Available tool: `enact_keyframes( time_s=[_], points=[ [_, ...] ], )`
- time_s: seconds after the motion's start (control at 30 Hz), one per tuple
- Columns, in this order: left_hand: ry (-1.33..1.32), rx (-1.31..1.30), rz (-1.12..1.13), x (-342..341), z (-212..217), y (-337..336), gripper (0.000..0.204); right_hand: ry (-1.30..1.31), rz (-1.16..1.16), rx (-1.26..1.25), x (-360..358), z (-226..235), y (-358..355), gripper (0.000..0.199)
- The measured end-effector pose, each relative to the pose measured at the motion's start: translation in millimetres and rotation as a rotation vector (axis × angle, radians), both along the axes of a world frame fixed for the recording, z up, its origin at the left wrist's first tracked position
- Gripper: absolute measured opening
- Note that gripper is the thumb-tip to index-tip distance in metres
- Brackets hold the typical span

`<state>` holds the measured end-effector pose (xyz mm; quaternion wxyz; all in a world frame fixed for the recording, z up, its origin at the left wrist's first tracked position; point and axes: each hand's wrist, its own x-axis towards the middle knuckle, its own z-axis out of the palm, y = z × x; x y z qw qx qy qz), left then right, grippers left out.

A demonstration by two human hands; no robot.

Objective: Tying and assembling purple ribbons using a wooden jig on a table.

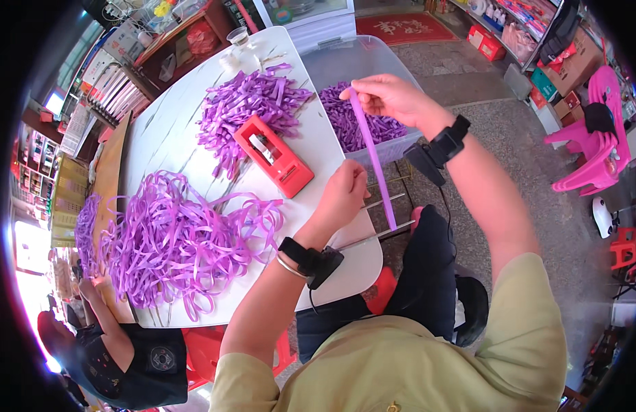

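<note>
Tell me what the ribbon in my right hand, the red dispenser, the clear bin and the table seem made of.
Ribbon: probably synthetic fabric, flat and smooth-looking.
Dispenser: likely hard plastic, with a smooth, evenly red body.
Bin: apparently plastic, given its see-through walls.
Table: white top with dark, marble-like veins; stone or laminate, I can't tell.

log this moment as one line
right hand: holds purple ribbon | left hand: near red tape dispenser | clear plastic bin: ribbon pile

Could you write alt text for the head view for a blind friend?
A person's right hand holds up a purple ribbon; the left hand is near the edge of a white table bearing purple ribbon heaps and a red tape dispenser.
</note>
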<state>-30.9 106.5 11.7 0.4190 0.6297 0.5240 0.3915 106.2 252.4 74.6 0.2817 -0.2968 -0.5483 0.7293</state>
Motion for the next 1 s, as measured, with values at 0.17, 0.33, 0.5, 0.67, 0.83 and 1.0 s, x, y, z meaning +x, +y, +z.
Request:
enact_keyframes(
  time_s=[0.17,0.33,0.5,0.67,0.83,1.0],
  points=[
    [-0.171,-0.224,0.01,-3,3,2,0.009,-0.063,-0.025,-0.114,-8,-43,15,0.026],
    [-0.098,-0.137,-0.019,-2,0,2,0.011,-0.086,-0.024,-0.274,-7,-77,19,0.027],
    [-0.002,-0.014,-0.064,-2,0,2,0.011,-0.094,-0.039,-0.326,-8,-95,17,0.027],
    [0.157,-0.034,-0.097,4,16,-2,0.008,-0.005,-0.065,-0.295,-4,-83,15,0.028],
    [0.151,-0.012,-0.074,5,13,-2,0.011,0.218,-0.101,-0.144,20,-46,6,0.03],
    [0.402,0.057,-0.242,9,20,0,0.015,0.343,-0.264,-0.038,73,2,-36,0.03]
  ],
)
